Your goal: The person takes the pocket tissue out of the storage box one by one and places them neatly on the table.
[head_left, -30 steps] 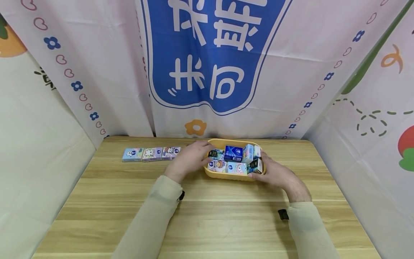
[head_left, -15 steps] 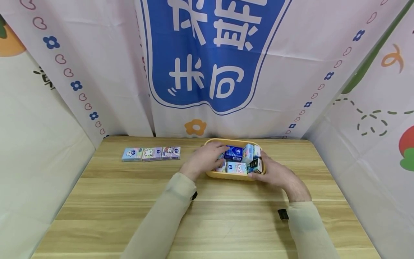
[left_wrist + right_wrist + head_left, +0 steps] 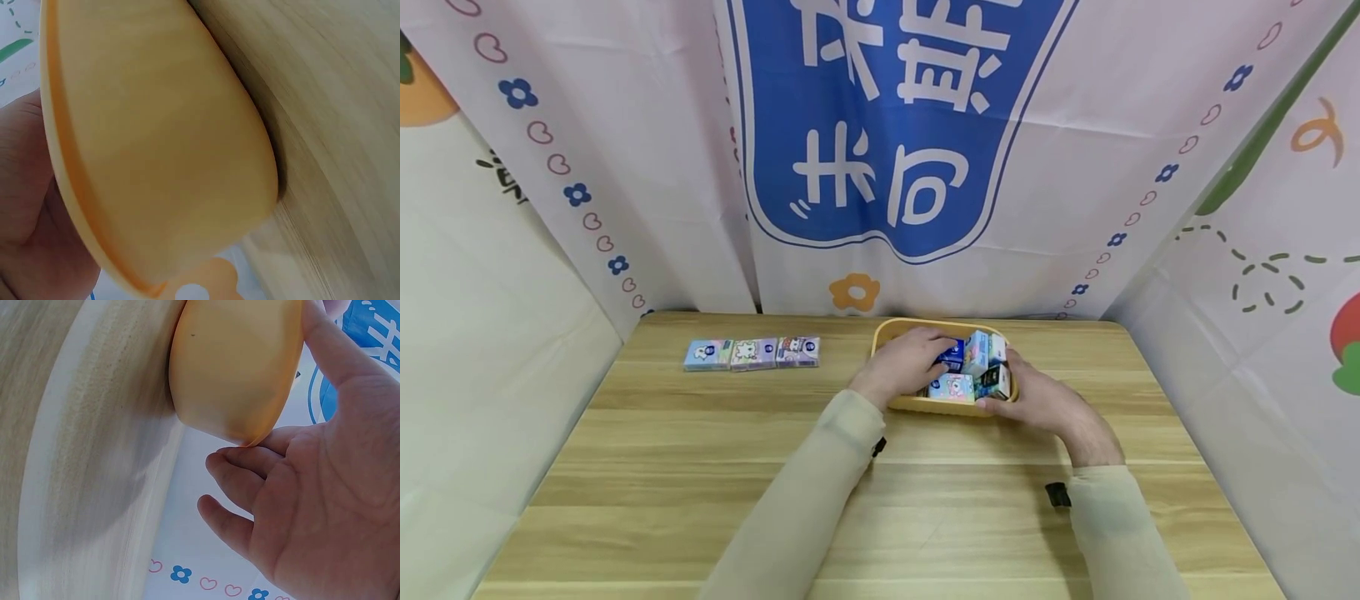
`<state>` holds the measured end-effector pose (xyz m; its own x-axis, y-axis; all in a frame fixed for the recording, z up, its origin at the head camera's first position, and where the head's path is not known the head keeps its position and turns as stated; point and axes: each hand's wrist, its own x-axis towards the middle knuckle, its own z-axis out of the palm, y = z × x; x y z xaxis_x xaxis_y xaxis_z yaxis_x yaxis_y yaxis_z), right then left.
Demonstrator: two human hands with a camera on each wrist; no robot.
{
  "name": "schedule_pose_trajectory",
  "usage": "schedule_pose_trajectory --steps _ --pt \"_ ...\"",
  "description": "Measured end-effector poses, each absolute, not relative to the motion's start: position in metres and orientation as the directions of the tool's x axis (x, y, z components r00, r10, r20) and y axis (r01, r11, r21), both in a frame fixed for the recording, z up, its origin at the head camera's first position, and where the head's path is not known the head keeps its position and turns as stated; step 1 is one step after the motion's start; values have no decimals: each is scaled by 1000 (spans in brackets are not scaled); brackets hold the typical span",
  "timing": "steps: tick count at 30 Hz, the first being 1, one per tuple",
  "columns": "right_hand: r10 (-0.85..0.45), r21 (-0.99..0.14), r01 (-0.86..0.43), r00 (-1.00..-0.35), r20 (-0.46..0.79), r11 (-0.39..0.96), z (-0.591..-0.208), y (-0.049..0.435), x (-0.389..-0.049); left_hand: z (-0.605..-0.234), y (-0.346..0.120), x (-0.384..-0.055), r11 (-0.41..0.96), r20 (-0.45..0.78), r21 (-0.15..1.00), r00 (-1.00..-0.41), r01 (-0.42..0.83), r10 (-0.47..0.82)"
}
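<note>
A yellow oval basket (image 3: 936, 407) filled with small packs of pocket tissues stands at the back of the table. My left hand (image 3: 904, 363) reaches into it from the left. Its thumb and fingers are spread on either side of a dark blue tissue pack (image 3: 952, 355), and the hand covers the packs at the left end. In the left wrist view the basket wall hides the fingertips. My right hand (image 3: 1037, 400) holds the basket's right end, thumb at the front and fingers behind. A light blue pack (image 3: 951, 387) and a dark pack (image 3: 993, 382) show beside them.
Three tissue packs lie in a row left of the basket: a light blue one (image 3: 707, 355), a lilac one (image 3: 754, 354) and a purple one (image 3: 798, 352). A printed curtain (image 3: 685, 167) hangs right behind the wooden table (image 3: 940, 517).
My left hand has moved right, from the basket's left end to the dark blue pack, covering the left packs. My right hand and the basket have stayed in place.
</note>
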<state>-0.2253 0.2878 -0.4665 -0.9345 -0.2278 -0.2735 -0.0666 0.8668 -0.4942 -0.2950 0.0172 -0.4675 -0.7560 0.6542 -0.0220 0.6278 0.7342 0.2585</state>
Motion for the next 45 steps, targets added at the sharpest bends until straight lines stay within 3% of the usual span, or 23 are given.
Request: schedule_pose_trajectory --steps 23,45 --pt "-238 -493 -79 -933 -269 866 -465 289 -226 -460 30 -300 783 -84 299 -802 546 592" --pt "-211 -480 -48 -933 -292 876 -464 288 -224 -448 -17 -293 794 14 295 -834 531 552"
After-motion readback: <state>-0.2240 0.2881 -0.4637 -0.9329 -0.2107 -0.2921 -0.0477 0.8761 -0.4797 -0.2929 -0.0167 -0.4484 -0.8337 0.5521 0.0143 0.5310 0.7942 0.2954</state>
